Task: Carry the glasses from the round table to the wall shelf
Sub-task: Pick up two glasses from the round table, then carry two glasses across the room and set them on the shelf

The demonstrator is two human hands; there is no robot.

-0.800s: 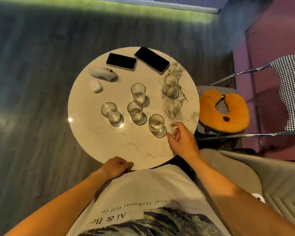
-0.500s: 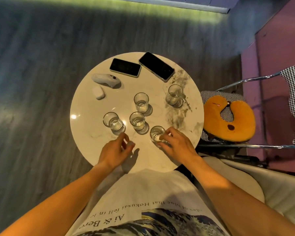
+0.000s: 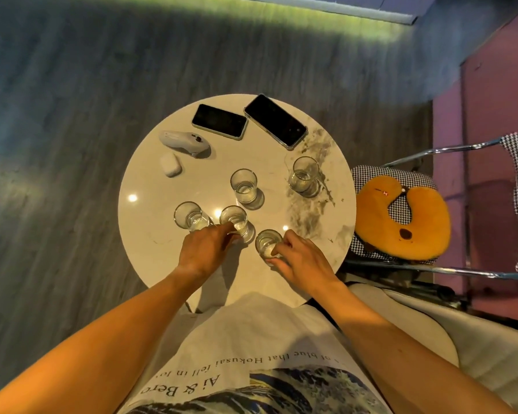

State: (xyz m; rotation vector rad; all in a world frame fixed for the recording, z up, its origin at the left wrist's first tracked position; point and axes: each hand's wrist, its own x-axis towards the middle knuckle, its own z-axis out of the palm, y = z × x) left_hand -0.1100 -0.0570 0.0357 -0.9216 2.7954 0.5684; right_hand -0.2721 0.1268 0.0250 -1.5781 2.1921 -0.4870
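Right hand (image 3: 301,259) wrapped on 6 o'clock glass (image 3: 268,245), left hand (image 3: 205,251) pinching middle glass (image 3: 235,221); w/ water inside, a quick lift could slosh or clip the 9 o'clock glass (image 3: 189,216).

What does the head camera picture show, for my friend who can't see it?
Looking down, a person's right hand wraps around the nearest glass on a round marble table, while the left hand touches a second glass. Three more glasses, two dark phones, a white remote and a small white case also sit there. An orange neck pillow lies on a chair beside it.
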